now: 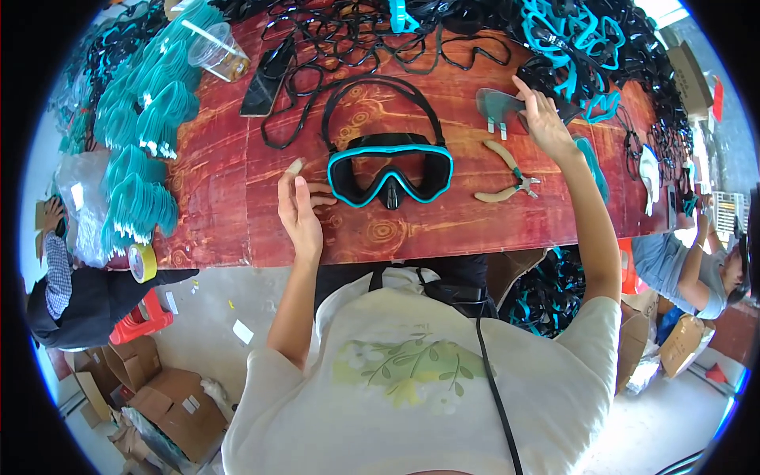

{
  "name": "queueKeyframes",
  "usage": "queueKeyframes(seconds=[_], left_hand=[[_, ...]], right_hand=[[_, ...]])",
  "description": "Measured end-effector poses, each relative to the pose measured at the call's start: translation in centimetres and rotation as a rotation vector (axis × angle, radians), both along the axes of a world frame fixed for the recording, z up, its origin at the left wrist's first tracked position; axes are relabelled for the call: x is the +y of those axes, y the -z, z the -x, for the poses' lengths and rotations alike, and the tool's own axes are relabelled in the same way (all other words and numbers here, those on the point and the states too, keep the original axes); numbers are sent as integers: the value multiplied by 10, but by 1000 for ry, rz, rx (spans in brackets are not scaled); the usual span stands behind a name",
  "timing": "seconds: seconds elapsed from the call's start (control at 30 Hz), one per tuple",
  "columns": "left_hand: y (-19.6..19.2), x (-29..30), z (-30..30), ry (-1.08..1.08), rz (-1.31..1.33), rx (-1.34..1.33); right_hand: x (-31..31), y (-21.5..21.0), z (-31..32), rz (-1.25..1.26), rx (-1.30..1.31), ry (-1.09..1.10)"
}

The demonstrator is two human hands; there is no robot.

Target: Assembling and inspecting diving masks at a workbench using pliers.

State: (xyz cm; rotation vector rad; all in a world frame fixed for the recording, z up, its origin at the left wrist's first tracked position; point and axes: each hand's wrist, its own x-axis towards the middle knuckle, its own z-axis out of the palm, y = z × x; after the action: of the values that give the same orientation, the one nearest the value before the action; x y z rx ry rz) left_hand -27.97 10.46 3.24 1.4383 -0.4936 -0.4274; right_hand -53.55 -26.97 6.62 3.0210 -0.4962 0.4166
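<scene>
Dive mask (390,169), teal-rimmed with black skirt, lies face-up at centre frame on the red wooden table (214,206); its black strap (380,91) loops away toward the top of the frame.

Left hand (299,207) rests just left of the mask, fingers loose and apart, grip on nothing; one fingertip appears taped.

Right hand (542,119) reaches to the upper right, fingers closing on a tinted lens piece (497,105) with two small pale tabs on its lower edge. Whether the grip is fully clamped on it: cannot tell.

Pliers (507,182) lie between mask and right hand, handles spread.

Risks, as judged:
- Lens held by the face, so smudging or scratching is likely.
- Lens sits at the edge of a tangle of black straps (356,32) and teal frames (570,36); lifting may snag a strap and drag parts.
- Right forearm passes over the pliers; a low sweep could knock them toward the table edge.
- Clear plastic cup (218,51) at upper left stands tilted near phone (265,79); spill hazard.
</scene>
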Motion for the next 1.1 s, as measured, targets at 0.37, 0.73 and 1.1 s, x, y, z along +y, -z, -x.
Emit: queueKeyframes(seconds=[0.37, 0.73, 1.1], left_hand=[[-56, -42, -27, -88, 228, -203], [-54, -221, 39, 708, -98, -32], [-122, -60, 30, 829, 16, 161]], right_hand=[[14, 0, 3, -46, -101, -141], [57, -42, -13, 35, -255, -94], [149, -83, -36, -1825, -54, -328]])
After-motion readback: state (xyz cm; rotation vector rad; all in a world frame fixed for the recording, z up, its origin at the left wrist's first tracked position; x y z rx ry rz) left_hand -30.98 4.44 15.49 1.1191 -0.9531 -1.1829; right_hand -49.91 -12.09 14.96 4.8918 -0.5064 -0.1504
